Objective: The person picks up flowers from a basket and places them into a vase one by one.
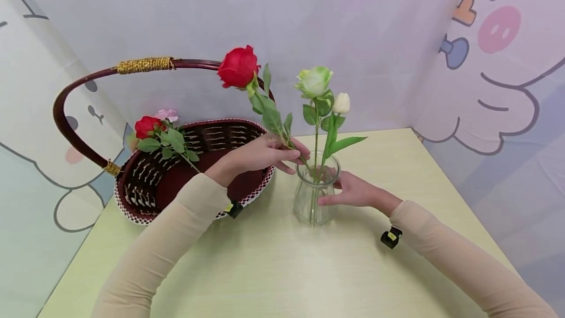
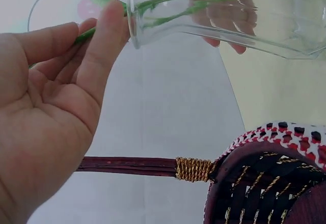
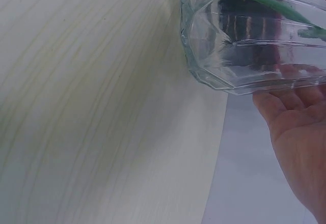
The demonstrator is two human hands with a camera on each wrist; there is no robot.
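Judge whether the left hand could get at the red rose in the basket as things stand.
Probably not yet: the left hand holds another red rose at the vase. Once freed, it likely could reach the basket rose, since the basket seems open from above.

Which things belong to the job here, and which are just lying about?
Job:
left hand, pinching red rose
right hand, holding glass vase
green-white rose and white tulip, in vase
basket and flowers, probably supplies

Merely around:
cartoon-printed backdrop
black wrist devices
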